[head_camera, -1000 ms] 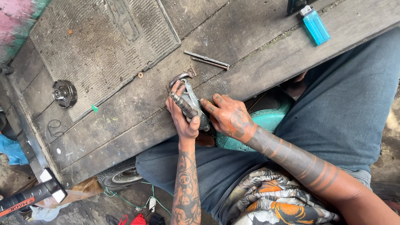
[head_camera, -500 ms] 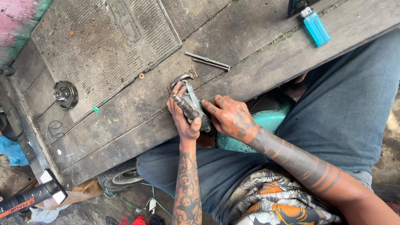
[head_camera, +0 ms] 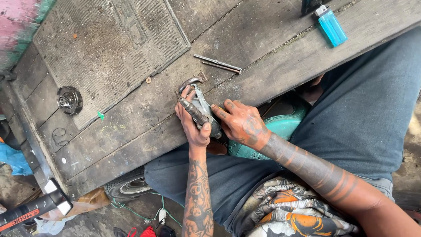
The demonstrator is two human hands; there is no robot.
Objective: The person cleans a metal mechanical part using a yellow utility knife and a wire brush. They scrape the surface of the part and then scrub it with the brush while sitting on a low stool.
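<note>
The left hand [head_camera: 194,125] is closed around a grey metal part [head_camera: 203,109], with the thumb laid along a ribbed shaft [head_camera: 193,112] that runs across the part's upper face. The right hand [head_camera: 242,124] meets the same part from the opposite side; its fingertips press against the part's edge, and whether it fully clasps the part cannot be told. The part rests at the near edge of a worn wooden bench [head_camera: 131,131], directly in front of the person's lap.

Just beyond the fingertips of the left hand, a curved metal bracket [head_camera: 189,82] lies on the bench, touching or nearly touching the part. Further out in the same direction lie two thin metal rods [head_camera: 218,64], side by side. Well apart from the grip, toward the left hand's side, sits a round toothed metal hub [head_camera: 69,100]. Well apart on the right hand's side, at the bench's far edge, lies a blue lighter [head_camera: 330,26]. Under the right wrist shows a teal housing [head_camera: 280,127].
</note>
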